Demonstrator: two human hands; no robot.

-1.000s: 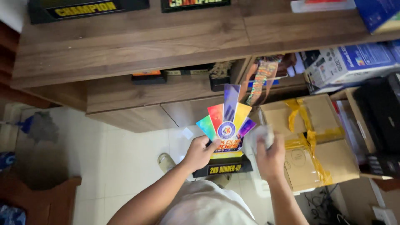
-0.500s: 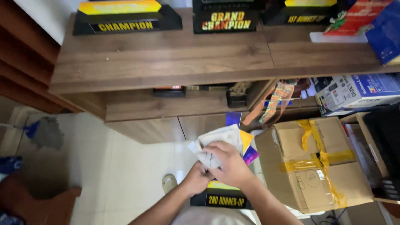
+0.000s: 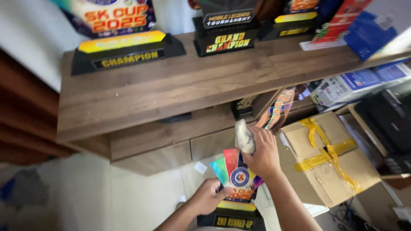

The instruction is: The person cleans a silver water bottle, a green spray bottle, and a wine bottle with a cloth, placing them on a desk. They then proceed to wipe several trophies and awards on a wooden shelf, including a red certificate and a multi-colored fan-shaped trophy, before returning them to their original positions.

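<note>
The left hand (image 3: 208, 196) curls its fingers around a rainbow fan-shaped acrylic trophy on a black base (image 3: 234, 188), low in the near centre, upright, panels fanning toward the far wooden surface (image 3: 162, 92). It seems stiff, light and scratch-prone; the base offers the safest hold. The right hand (image 3: 263, 154) pinches a soft, bunched white cloth (image 3: 244, 136) above it.

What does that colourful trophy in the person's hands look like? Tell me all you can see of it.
The trophy has a fan of glossy, plastic-looking panels in green, red, yellow and purple around a round blue-and-white emblem, above a yellow strip and a black base at the frame's bottom. It is held roughly upright over the pale floor. The left hand grips its left edge; the right hand presses a crumpled whitish cloth against its top, hiding the upper panels.
</note>
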